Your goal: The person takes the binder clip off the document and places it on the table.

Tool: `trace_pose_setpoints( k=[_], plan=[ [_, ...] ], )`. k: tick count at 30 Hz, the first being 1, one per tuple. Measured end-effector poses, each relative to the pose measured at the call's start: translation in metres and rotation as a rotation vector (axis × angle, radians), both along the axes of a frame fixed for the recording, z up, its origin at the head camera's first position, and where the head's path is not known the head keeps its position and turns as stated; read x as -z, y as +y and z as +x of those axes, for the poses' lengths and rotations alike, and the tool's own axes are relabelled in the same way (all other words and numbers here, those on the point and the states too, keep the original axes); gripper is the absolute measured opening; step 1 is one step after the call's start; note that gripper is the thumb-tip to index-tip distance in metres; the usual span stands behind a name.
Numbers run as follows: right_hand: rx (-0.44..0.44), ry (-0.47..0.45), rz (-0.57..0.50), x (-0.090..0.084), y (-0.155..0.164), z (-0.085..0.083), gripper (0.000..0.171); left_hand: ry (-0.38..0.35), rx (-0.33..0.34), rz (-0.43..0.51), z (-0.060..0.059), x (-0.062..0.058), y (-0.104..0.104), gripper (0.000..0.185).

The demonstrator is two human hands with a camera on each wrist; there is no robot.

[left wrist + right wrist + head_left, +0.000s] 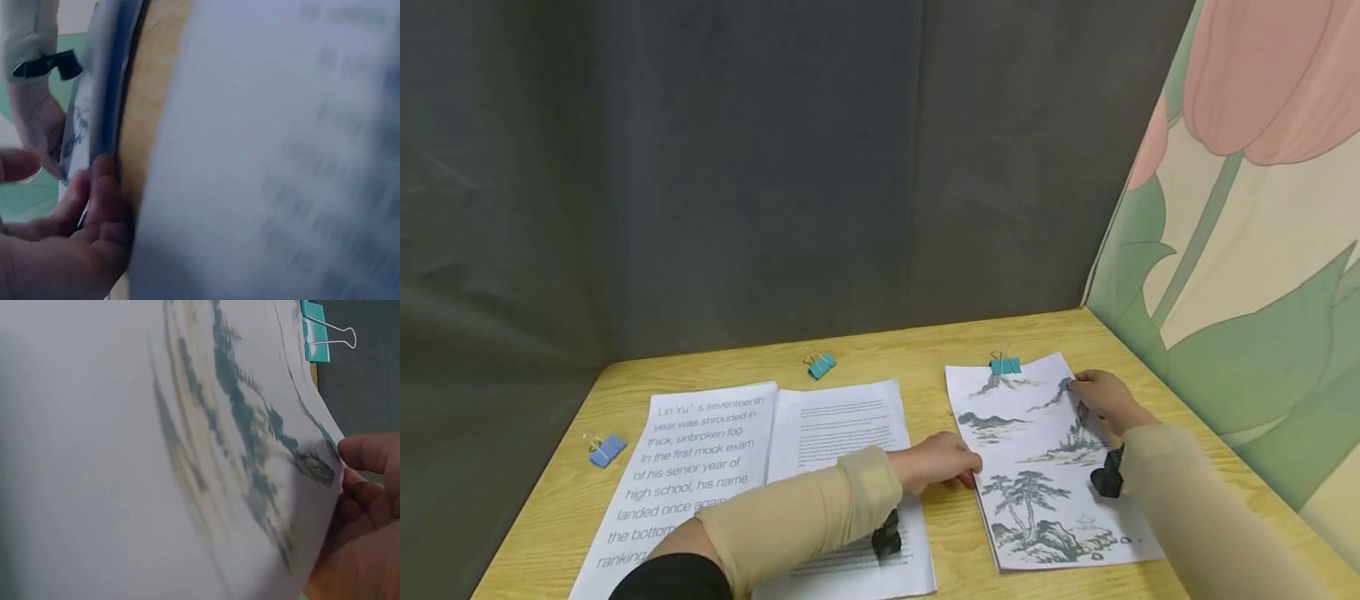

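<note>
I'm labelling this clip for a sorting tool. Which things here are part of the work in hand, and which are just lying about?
In hand:
landscape print stack, held at its edges by the left hand and right hand
teal clip on its top edge

Lying about:
text pages
second teal clip
blue clip

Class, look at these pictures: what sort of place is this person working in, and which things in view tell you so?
Probably a staged desk set-up, not an ordinary office. A wooden table bears printed text pages, a stack of landscape prints and binder clips. Dark cloth hangs behind and a tulip-painted panel stands beside it.
</note>
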State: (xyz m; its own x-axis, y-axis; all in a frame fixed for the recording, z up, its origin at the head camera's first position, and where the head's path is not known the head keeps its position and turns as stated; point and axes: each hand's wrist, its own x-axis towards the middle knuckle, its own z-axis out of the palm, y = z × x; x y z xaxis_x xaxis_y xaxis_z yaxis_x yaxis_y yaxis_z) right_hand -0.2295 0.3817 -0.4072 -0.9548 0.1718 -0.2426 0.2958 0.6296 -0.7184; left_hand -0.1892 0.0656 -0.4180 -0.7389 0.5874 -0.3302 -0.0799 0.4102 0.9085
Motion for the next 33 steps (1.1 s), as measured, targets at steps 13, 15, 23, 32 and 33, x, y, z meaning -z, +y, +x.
trace_pose_setpoints(
  k=[13,15,23,32,33],
  plan=[
    [-0.023,0.044,-0.077,-0.005,-0.020,0.007,0.047,0.056,-0.022,-0.059,-0.025,-0.021,-0.010,0.032],
    [-0.029,0.046,-0.108,-0.005,-0.022,0.007,0.045,0.076,-0.049,-0.065,-0.033,-0.020,-0.010,0.036],
    [-0.040,0.117,-0.182,-0.006,-0.030,0.011,0.039,0.176,-0.121,-0.082,-0.068,-0.012,-0.005,0.045],
    [-0.088,0.175,-0.218,-0.001,-0.032,0.014,0.035,0.238,-0.161,-0.088,-0.094,-0.011,0.006,0.052],
    [-0.098,0.182,-0.223,0.000,-0.033,0.015,0.034,0.228,-0.165,-0.086,-0.096,-0.011,0.008,0.054]
  ],
)
